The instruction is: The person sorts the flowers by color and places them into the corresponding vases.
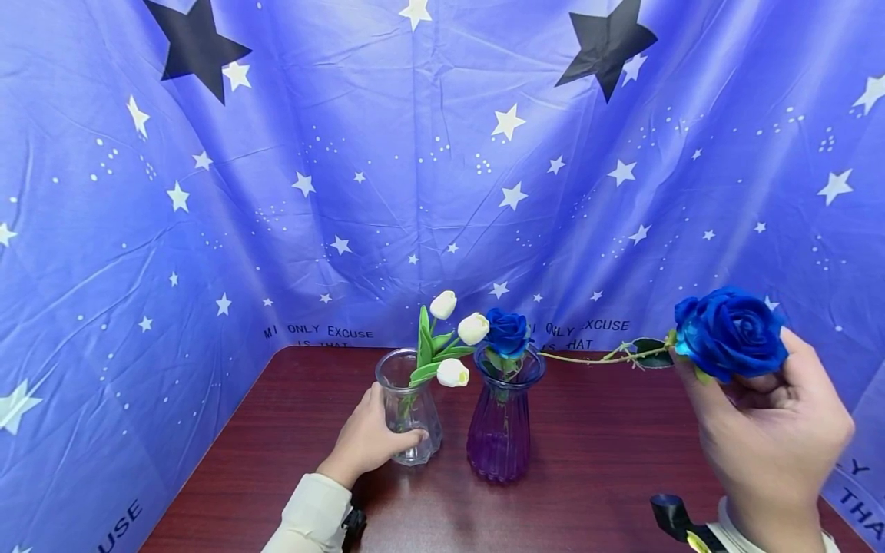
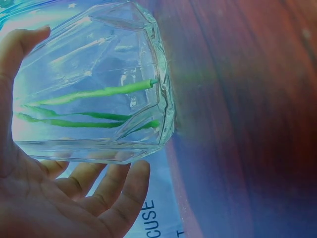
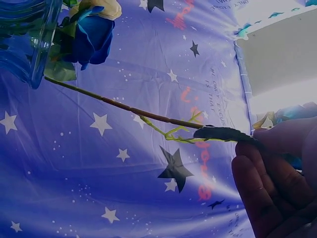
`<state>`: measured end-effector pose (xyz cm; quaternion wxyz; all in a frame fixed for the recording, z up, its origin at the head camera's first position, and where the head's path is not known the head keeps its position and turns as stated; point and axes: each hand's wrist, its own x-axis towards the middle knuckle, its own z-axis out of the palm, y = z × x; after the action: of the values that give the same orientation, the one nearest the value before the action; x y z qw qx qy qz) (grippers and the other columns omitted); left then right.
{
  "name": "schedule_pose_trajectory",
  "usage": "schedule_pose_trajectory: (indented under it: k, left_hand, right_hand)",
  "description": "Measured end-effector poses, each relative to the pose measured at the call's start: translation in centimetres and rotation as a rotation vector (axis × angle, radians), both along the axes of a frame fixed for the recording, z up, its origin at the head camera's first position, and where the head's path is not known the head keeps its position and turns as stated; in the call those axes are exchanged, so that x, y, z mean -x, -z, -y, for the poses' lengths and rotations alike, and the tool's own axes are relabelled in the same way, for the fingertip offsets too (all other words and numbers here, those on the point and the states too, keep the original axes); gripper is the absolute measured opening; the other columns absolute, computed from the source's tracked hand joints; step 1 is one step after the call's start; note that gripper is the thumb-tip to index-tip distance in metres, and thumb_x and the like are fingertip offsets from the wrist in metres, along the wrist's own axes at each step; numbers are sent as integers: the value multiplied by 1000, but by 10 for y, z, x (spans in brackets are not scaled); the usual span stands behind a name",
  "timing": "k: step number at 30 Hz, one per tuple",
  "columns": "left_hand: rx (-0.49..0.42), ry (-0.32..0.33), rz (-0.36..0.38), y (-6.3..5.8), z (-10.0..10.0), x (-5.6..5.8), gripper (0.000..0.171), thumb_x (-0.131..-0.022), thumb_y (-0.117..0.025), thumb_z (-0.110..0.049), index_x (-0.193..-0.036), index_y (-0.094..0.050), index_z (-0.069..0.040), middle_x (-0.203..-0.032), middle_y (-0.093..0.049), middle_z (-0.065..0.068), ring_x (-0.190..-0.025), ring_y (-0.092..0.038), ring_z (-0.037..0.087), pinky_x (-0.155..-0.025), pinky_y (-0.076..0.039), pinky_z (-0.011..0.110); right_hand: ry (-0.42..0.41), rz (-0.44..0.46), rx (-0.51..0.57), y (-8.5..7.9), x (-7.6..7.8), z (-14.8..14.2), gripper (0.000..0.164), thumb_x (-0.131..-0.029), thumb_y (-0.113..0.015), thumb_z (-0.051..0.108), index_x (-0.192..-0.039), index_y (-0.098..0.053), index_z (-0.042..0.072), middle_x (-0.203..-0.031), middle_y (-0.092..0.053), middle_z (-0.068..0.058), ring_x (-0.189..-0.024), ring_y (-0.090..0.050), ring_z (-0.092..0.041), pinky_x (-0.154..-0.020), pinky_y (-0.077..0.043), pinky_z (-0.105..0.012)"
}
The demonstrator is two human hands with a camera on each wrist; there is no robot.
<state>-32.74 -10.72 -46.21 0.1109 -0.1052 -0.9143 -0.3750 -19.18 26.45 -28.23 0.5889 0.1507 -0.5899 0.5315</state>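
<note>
My left hand (image 1: 369, 436) holds the clear glass vase (image 1: 422, 422) from its left side, thumb in front, fingers around the back. White tulips (image 1: 452, 373) with green leaves lean right out of it; their stems (image 2: 99, 92) show through the glass in the left wrist view. Beside it stands a purple ribbed vase (image 1: 499, 438) with one blue rose (image 1: 508, 332) in its mouth. At the right, my right hand (image 1: 781, 438) pinches a second blue rose (image 1: 733, 334) just below the bloom. Its stem (image 3: 133, 110) points left, the end by the purple vase's rim; contact cannot be told.
Both vases stand on a dark red wooden table (image 1: 594, 476). A blue star-printed cloth (image 1: 415, 200) hangs behind and along both sides. Black straps with small devices (image 1: 669, 513) sit at the wrists, over pale sleeves (image 1: 311, 511).
</note>
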Motion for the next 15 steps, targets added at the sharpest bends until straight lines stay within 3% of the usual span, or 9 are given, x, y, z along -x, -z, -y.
schedule_pose_trajectory:
  k: [15]
  left_hand:
    - [0,-7,9,-1,0,-1,102,-65,-90,-63,-142,-45,-13,-124,-59,7,-111,-62,22,-91,-54,46]
  right_hand:
    - [-22,0,-32,1,1,-1,53,-70,-80,-21,-121,-63,-20,-108,-76,-24,-92,-78,-12,-79,-58,-16]
